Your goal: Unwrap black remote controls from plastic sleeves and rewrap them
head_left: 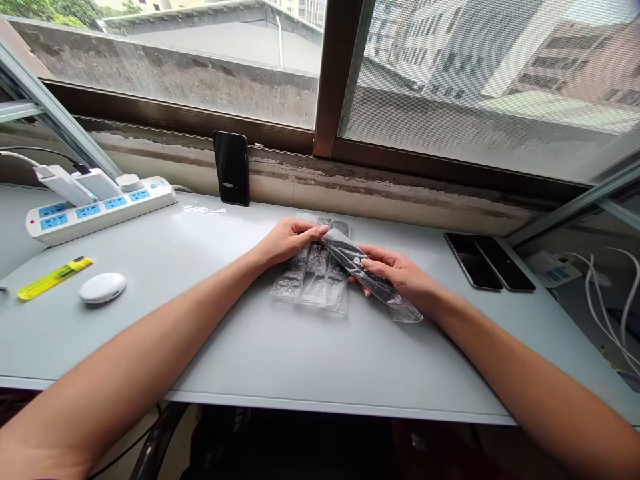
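A clear plastic bag with a dark item inside (373,280) slants above the desk in front of me. My right hand (393,270) is closed around its middle, thumb on top. My left hand (295,239) pinches the upper left end of this bag between thumb and fingers. Under and beside my left hand, several similar clear bags with dark contents (315,283) lie side by side on the desk. What exactly the dark items are cannot be made out.
A white power strip (107,207) with plugged-in chargers, a yellow packet (54,279) and a white oval case (103,288) are at the left. One black phone (233,168) leans upright at the back; two phones (473,260) lie at the right, near white cables (595,300).
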Demonstrator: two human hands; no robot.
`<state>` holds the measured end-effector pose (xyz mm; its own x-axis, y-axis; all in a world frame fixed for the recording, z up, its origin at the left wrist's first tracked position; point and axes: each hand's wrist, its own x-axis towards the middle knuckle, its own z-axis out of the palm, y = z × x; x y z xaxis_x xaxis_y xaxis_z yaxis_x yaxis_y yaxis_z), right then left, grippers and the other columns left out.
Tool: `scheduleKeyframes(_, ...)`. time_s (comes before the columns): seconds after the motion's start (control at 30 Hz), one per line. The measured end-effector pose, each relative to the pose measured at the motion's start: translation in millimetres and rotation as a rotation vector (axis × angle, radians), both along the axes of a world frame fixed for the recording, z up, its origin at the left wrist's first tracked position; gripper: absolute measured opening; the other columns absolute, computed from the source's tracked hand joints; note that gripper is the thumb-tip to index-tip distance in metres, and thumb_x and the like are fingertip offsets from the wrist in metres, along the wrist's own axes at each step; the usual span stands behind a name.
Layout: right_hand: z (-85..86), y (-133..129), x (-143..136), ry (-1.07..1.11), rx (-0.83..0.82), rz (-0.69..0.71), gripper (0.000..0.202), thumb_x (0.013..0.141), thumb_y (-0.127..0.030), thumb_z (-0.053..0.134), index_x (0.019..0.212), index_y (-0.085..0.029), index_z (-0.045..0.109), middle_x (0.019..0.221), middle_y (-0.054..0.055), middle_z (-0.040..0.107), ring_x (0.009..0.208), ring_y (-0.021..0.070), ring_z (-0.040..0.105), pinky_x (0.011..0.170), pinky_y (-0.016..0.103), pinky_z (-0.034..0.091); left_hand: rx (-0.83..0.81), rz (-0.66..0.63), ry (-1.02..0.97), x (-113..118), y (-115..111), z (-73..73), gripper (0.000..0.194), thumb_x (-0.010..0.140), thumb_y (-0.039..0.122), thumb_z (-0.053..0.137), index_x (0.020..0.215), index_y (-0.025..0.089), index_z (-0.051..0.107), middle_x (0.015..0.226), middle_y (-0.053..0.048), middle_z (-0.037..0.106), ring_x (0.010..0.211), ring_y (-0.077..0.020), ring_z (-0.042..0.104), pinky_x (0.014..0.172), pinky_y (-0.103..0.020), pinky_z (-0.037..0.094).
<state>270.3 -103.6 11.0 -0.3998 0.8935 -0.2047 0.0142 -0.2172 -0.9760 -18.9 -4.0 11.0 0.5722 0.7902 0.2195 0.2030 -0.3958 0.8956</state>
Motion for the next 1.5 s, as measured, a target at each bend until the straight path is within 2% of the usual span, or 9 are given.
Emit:
scheduleKeyframes(0.17, -1.3, -0.6, 2.4, -0.026, 0.004, -0.011, 0.052, 0.105, -0.047, 0.083, 0.153, -0.027, 0.077, 0.109, 0.006, 0.086, 0.076, 0.0156, 0.075, 0.073, 0.029, 0.065, 0.006, 0.009, 0.016, 0.3, 0.1, 0.3, 0.065, 0.1, 0.077, 0.066, 0.076, 0.016, 0.07, 0.073, -0.001, 0.058, 0.076, -0.0174, 0.05, 0.071, -0.03, 0.037)
scheduleKeyframes(0.3, -1.9, -1.0, 2.9, -0.045, 0.014, -0.021, 0.051, 0.106, -0.047, 0.083, 0.152, -0.028, 0.077, 0.112, 0.005, 0.086, 0.074, 0.0155, 0.076, 0.072, 0.029, 0.064, -0.002, 0.014, 0.025, 0.1, -0.5, 1.1, 0.067, 0.099, 0.08, 0.065, 0.076, 0.017, 0.067, 0.071, 0.0, 0.05, 0.074, -0.0167, 0.045, 0.069, -0.03, 0.033)
scheduleKeyframes(0.5, -4.3, -4.3, -0.2, -0.147, 0.038, -0.041, 0.058, 0.103, -0.051, 0.085, 0.156, -0.031, 0.072, 0.12, 0.006, 0.085, 0.073, 0.0169, 0.08, 0.068, 0.029, 0.064, -0.014, -0.003, 0.031, -1.2, -2.2, 2.1, 0.068, 0.1, 0.081, 0.063, 0.072, 0.02, 0.054, 0.07, 0.002, 0.038, 0.069, -0.0147, 0.036, 0.065, -0.031, 0.026)
scheduleKeyframes(0.63, -4.5, -6.5, -1.7, -0.175, 0.071, -0.027, 0.061, 0.103, -0.054, 0.086, 0.157, -0.03, 0.071, 0.117, 0.006, 0.085, 0.072, 0.0183, 0.082, 0.065, 0.03, 0.064, 0.005, -0.012, 0.034, -1.6, -1.4, 0.8, 0.068, 0.102, 0.078, 0.064, 0.07, 0.021, 0.047, 0.071, 0.002, 0.034, 0.069, -0.0142, 0.032, 0.064, -0.032, 0.023)
scheduleKeyframes(0.87, -1.3, -6.3, -1.6, -0.182, 0.065, -0.031, 0.062, 0.101, -0.055, 0.088, 0.155, -0.028, 0.071, 0.109, 0.005, 0.084, 0.071, 0.0186, 0.081, 0.065, 0.03, 0.065, 0.038, -0.019, 0.033, -2.1, 1.1, -2.4, 0.065, 0.103, 0.076, 0.064, 0.071, 0.02, 0.054, 0.07, 0.002, 0.04, 0.069, -0.0152, 0.037, 0.065, -0.032, 0.028)
scheduleKeyframes(1.07, 0.1, -7.1, -2.7, -0.181, 0.063, -0.023, 0.059, 0.101, -0.058, 0.086, 0.151, -0.029, 0.072, 0.114, 0.005, 0.083, 0.072, 0.0182, 0.081, 0.063, 0.03, 0.063, 0.041, -0.017, 0.045, -1.4, 1.4, -3.2, 0.062, 0.103, 0.074, 0.064, 0.073, 0.019, 0.06, 0.07, 0.001, 0.046, 0.071, -0.0162, 0.043, 0.068, -0.031, 0.032)
scheduleKeyframes(1.23, -0.8, -8.0, -3.0, -0.211, 0.099, -0.006, 0.059, 0.103, -0.059, 0.084, 0.151, -0.027, 0.071, 0.107, 0.004, 0.083, 0.072, 0.0194, 0.082, 0.062, 0.029, 0.062, 0.047, -0.001, 0.051, 0.1, -0.3, -1.3, 0.062, 0.101, 0.073, 0.065, 0.07, 0.02, 0.054, 0.069, 0.002, 0.041, 0.071, -0.0157, 0.039, 0.067, -0.032, 0.03)
scheduleKeyframes(1.5, -1.8, -8.9, -2.9, -0.228, 0.149, 0.01, 0.052, 0.107, -0.055, 0.08, 0.149, -0.027, 0.072, 0.113, 0.005, 0.082, 0.073, 0.0183, 0.081, 0.067, 0.031, 0.064, 0.085, 0.015, 0.058, 2.5, -1.0, -2.7, 0.061, 0.103, 0.071, 0.063, 0.071, 0.021, 0.051, 0.07, 0.002, 0.04, 0.07, -0.016, 0.039, 0.067, -0.032, 0.03)
